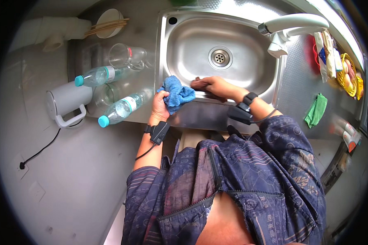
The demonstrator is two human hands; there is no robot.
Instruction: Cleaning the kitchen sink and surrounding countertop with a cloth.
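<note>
My left hand (pixel 161 105) grips a crumpled blue cloth (pixel 176 93) at the near left corner of the stainless steel sink (pixel 220 27). At the sink's near rim, my right hand (pixel 216 86) has its fingers around a dark brown cloth-like item (pixel 202 84), part of which hangs over the edge. The palm side of this hand is hidden. The drain (pixel 220 58) lies beyond it in the basin. Each wrist wears a strapped black device with a cable.
Two plastic bottles (pixel 122 108) (pixel 99 76), glass jugs (pixel 122 55), an electric kettle (pixel 70 99) and a bowl with chopsticks (pixel 109 26) stand left. A white faucet (pixel 294 24) overhangs the right side. Farther right are a green cloth (pixel 316 110) and a yellow basket (pixel 346 75).
</note>
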